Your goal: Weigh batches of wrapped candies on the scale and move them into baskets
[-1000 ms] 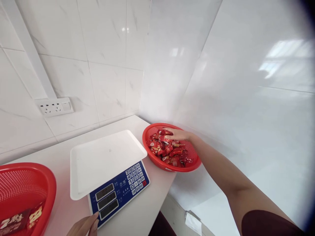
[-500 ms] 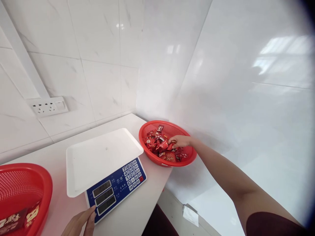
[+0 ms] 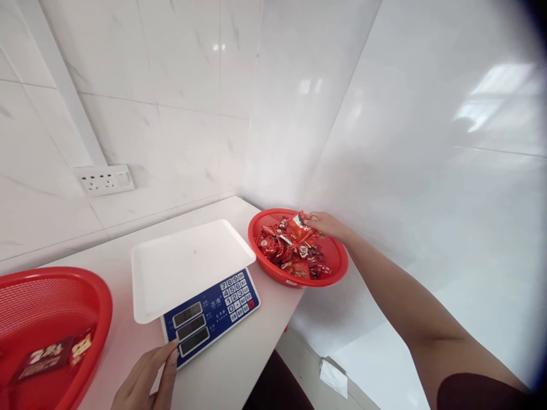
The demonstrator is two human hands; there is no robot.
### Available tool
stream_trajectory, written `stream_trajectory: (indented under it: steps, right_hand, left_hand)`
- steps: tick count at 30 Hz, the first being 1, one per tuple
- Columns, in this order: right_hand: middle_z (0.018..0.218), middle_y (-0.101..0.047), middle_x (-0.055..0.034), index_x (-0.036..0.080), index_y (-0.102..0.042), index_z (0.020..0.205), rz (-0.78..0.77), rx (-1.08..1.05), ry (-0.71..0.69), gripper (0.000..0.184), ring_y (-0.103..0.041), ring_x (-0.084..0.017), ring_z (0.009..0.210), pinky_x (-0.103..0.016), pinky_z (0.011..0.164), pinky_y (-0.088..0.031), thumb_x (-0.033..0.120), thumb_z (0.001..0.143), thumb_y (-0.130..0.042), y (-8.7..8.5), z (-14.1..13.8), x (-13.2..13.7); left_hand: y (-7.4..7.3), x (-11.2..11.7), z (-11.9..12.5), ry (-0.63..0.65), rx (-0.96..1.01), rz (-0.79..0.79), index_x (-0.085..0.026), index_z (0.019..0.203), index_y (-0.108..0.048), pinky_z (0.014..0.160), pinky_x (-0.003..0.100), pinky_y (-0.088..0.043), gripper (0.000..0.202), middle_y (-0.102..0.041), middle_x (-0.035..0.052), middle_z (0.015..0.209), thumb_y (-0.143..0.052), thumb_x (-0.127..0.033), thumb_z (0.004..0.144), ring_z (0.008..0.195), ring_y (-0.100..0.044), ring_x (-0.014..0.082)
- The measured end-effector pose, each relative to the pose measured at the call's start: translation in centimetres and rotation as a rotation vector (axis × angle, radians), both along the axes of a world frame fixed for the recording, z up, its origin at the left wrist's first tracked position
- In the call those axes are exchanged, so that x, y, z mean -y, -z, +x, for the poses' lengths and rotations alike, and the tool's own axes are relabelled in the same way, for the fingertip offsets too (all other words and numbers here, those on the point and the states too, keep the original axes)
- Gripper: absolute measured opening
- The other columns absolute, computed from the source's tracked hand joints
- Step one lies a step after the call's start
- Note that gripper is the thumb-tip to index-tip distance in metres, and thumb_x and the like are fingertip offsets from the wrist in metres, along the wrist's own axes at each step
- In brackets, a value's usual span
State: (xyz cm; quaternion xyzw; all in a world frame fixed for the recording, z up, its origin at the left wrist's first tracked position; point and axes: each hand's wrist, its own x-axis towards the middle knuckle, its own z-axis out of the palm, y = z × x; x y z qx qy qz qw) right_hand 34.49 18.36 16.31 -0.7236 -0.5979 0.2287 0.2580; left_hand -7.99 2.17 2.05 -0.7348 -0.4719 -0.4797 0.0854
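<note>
My right hand [image 3: 327, 223] is over the far side of a red mesh basket [image 3: 280, 277]. Its fingers are closed on a red snack packet [image 3: 298, 228], raised just above several other red and dark packets [image 3: 277, 250]. My left hand [image 3: 147, 376] rests by the front left corner of a blue electronic scale [image 3: 213, 307]. Thumb and index finger are stretched out with a small gap, fingertips at the scale's edge beside its displays. The scale's white weighing tray [image 3: 194, 262] bears nothing.
A second red basket [image 3: 102, 319] at the left holds a dark brown packet [image 3: 45, 359] with a yellowish end. The scale stands on a white table [image 3: 226, 353] against a tiled wall with a socket strip [image 3: 105, 180]. A white sheet [image 3: 333, 377] lies on the floor.
My right hand has risen from among the packets, a red packet now in its fingers. My left hand stays by the scale's corner. The view has shifted slightly left.
</note>
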Motion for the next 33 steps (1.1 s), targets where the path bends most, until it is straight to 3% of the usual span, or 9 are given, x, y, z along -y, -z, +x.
stream_trajectory:
  steps: [5, 10, 13, 16, 22, 25, 28, 33]
  right_hand:
    - [0.076, -0.063, -0.0021, 0.019, -0.061, 0.092, 0.058, -0.275, -0.143, 0.028, -0.055, -0.012, 0.059, -0.019, 0.047, -0.041, 0.042, 0.077, -0.058, 0.7, -6.0, -1.1]
    - [0.091, -0.067, -0.0037, 0.021, -0.062, 0.096, -0.067, -0.413, -0.364, 0.030, -0.061, -0.015, 0.071, -0.021, 0.055, -0.047, 0.047, 0.081, -0.056, 1.7, -14.7, -2.2]
    - [0.100, -0.066, -0.0067, 0.019, -0.061, 0.101, -0.144, -0.430, -0.415, 0.033, -0.062, -0.013, 0.072, -0.020, 0.053, -0.047, 0.047, 0.087, -0.048, 2.2, -18.0, -2.6]
    - [0.107, -0.064, -0.0104, 0.017, -0.057, 0.107, -0.188, -0.485, -0.374, 0.029, -0.064, -0.012, 0.073, -0.018, 0.053, -0.047, 0.038, 0.091, -0.044, 2.6, -18.1, -2.8]
    - [0.110, -0.063, -0.0129, 0.017, -0.053, 0.116, -0.165, -0.419, -0.367, 0.031, -0.064, -0.016, 0.087, -0.024, 0.066, -0.053, 0.031, 0.088, -0.050, 3.0, -14.1, -1.4]
    - [0.115, -0.062, -0.0119, 0.017, -0.055, 0.117, -0.046, -0.181, -0.471, 0.036, -0.061, -0.020, 0.098, -0.031, 0.080, -0.051, 0.028, 0.084, -0.056, 3.2, -14.2, -0.3]
    - [0.122, -0.059, -0.0094, 0.018, -0.058, 0.117, 0.144, 0.086, -0.652, 0.037, -0.053, -0.024, 0.113, -0.038, 0.097, -0.040, 0.020, 0.079, -0.060, 3.9, -15.8, -0.1]
    - [0.123, -0.060, -0.0034, 0.022, -0.062, 0.115, 0.189, 0.357, -0.935, 0.049, -0.035, -0.027, 0.130, -0.042, 0.099, -0.036, -0.002, 0.074, -0.049, 5.6, -18.8, -1.3]
  left_hand:
    - [-0.8, 0.5, 0.8, 0.002, -0.029, -0.019, -0.017, 0.092, -0.060, 0.062, 0.017, -0.051, 0.016, -0.068, 0.0049, 0.078, -0.047, -0.025, 0.088, 0.068, -0.065, 0.0118]
    - [-0.5, 0.6, 0.8, 0.022, 0.010, -0.080, -0.017, 0.094, -0.059, 0.061, 0.016, -0.051, 0.013, -0.067, 0.0039, 0.078, -0.049, -0.020, 0.087, 0.069, -0.065, 0.0108]
    - [-0.4, 0.5, 0.7, 0.021, 0.023, -0.082, -0.017, 0.094, -0.060, 0.060, 0.016, -0.051, 0.013, -0.067, 0.0038, 0.077, -0.049, -0.020, 0.086, 0.068, -0.064, 0.0107]
    - [-0.5, 0.5, 0.7, 0.008, 0.035, -0.087, -0.017, 0.093, -0.060, 0.060, 0.017, -0.051, 0.014, -0.067, 0.0037, 0.077, -0.049, -0.020, 0.086, 0.068, -0.065, 0.0111]
    - [-0.4, 0.6, 1.1, 0.033, 0.028, -0.110, -0.018, 0.094, -0.060, 0.059, 0.017, -0.051, 0.014, -0.068, 0.0040, 0.078, -0.048, -0.021, 0.087, 0.068, -0.065, 0.0114]
    - [-0.4, 0.7, 1.3, 0.052, 0.021, -0.096, -0.018, 0.093, -0.061, 0.059, 0.018, -0.051, 0.015, -0.068, 0.0041, 0.077, -0.048, -0.023, 0.087, 0.068, -0.065, 0.0119]
    - [-0.2, 0.6, 1.4, 0.056, 0.019, -0.100, -0.018, 0.092, -0.061, 0.057, 0.018, -0.051, 0.015, -0.068, 0.0040, 0.077, -0.048, -0.023, 0.086, 0.066, -0.065, 0.0121]
    - [0.0, 0.5, 1.0, 0.027, 0.051, -0.126, -0.018, 0.093, -0.061, 0.054, 0.017, -0.051, 0.014, -0.068, 0.0041, 0.078, -0.049, -0.022, 0.086, 0.067, -0.065, 0.0120]
